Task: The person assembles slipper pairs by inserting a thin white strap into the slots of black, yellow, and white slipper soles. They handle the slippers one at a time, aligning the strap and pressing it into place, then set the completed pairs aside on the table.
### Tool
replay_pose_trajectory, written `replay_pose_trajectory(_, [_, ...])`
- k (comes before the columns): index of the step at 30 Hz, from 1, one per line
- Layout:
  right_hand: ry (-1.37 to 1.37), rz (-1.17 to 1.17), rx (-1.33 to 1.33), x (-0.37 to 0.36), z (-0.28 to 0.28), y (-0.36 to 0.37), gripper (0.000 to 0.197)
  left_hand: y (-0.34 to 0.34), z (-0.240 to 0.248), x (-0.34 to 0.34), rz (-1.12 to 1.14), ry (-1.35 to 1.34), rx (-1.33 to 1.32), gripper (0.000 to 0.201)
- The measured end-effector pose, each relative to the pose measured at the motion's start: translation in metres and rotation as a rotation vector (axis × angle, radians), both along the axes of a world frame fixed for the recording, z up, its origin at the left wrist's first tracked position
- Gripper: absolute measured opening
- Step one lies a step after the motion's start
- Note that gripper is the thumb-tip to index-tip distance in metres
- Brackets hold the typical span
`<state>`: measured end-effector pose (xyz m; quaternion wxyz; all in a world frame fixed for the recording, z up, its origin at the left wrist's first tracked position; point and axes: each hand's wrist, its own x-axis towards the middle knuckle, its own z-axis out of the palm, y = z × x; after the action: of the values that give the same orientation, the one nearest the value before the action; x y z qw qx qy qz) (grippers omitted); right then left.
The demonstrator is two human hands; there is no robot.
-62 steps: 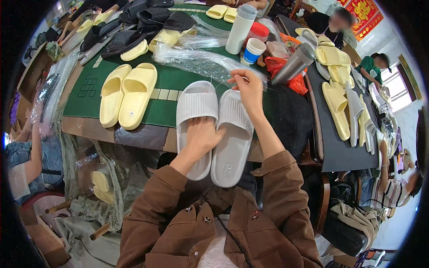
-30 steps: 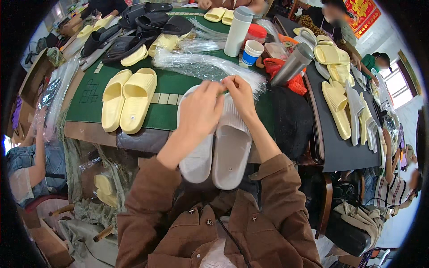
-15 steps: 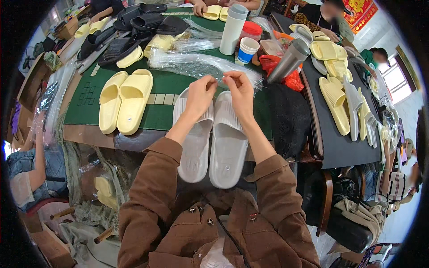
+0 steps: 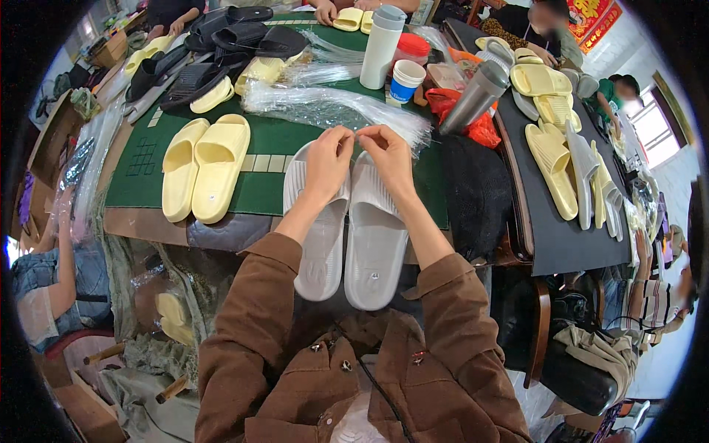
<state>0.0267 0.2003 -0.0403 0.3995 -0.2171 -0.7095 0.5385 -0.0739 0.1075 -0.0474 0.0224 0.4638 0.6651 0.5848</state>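
Note:
A pair of grey slide slippers (image 4: 375,255) lies side by side at the table's near edge, toes away from me, partly overhanging it. Above their toe ends, my left hand (image 4: 329,165) is closed in a pinch. My right hand (image 4: 389,164) pinches just beside it, the fingertips of both almost meeting. Whatever they hold is too small to make out. Just beyond my fingers lies a bundle of clear plastic strips (image 4: 325,109). To the left rests a pair of pale yellow slides (image 4: 219,181) on the green table mat (image 4: 140,184).
Black slides (image 4: 244,37) are heaped at the far left. A white tumbler (image 4: 382,48), a paper cup (image 4: 406,83) and a steel flask (image 4: 476,97) stand behind my right hand. More slides (image 4: 552,166) cover a dark table at right. Other people sit around.
My right hand has come slightly lower and closer to my left, both still pinching. The slippers have not visibly moved; the whole view has shifted a little.

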Motion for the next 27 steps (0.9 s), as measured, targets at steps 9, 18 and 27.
replay_pose_trajectory(9, [-0.011, 0.056, -0.073, 0.0023, 0.0044, -0.0003, 0.016, -0.0011, -0.0026, 0.0008, -0.018, 0.014, 0.048, 0.011])
replay_pose_trajectory(18, [-0.030, 0.014, 0.031, 0.0013, 0.0010, -0.0012, 0.019, -0.0014, -0.0023, 0.0034, 0.002, -0.001, 0.088, 0.012])
replay_pose_trajectory(27, [-0.077, -0.023, 0.172, 0.0007, -0.0008, -0.0003, 0.023, -0.0013, 0.0006, 0.0054, 0.038, 0.042, 0.029, 0.014])
